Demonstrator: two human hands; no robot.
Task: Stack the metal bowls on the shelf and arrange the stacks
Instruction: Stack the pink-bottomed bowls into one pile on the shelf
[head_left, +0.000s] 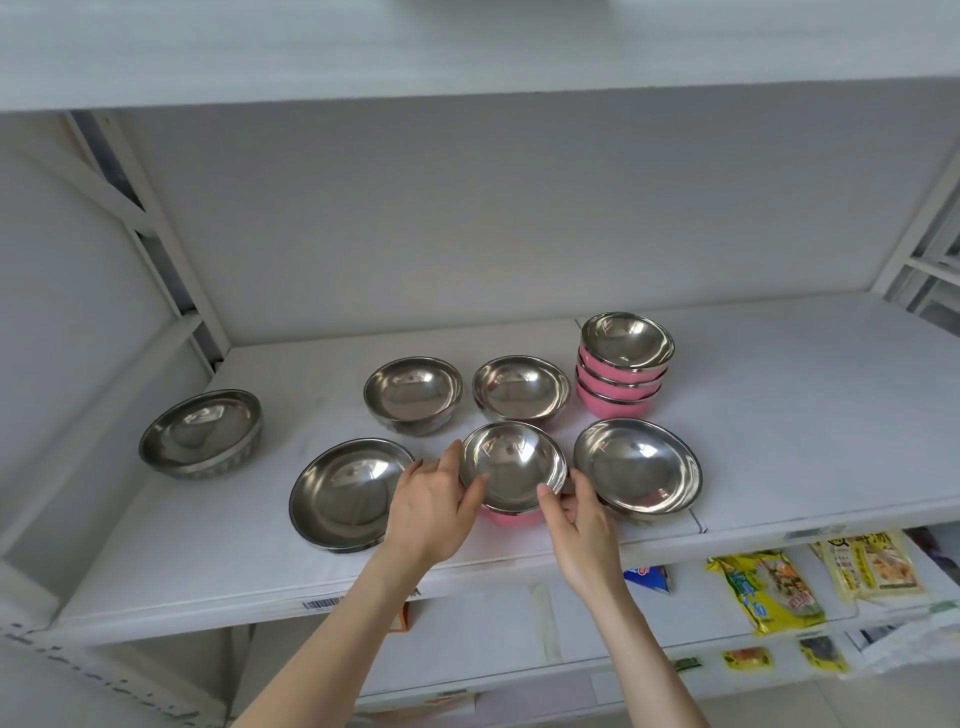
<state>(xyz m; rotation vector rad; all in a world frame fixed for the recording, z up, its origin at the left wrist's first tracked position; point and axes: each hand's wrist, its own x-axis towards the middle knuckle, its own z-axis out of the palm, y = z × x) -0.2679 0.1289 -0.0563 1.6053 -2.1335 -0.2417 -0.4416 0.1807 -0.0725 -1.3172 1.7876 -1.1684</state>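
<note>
- Both hands clasped the pink-sided metal bowl (511, 465) near the shelf (779, 364) front: left hand (431, 499) on its left rim, right hand (576, 514) on its right.
- Steel bowls flanked the grip: wide bowl (345, 491) left, another (638, 465) right.
- Beyond it to the right stood a pink stack (623, 364).

Glossy mirror-smooth metal bowls (412, 392) on a matt white shelf (779, 415)

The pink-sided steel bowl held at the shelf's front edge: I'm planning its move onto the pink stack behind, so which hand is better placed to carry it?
Probably the right hand. It grips the pink-sided steel bowl on the side nearer the pink stack of bowls, back right. The left hand would reach across.
</note>
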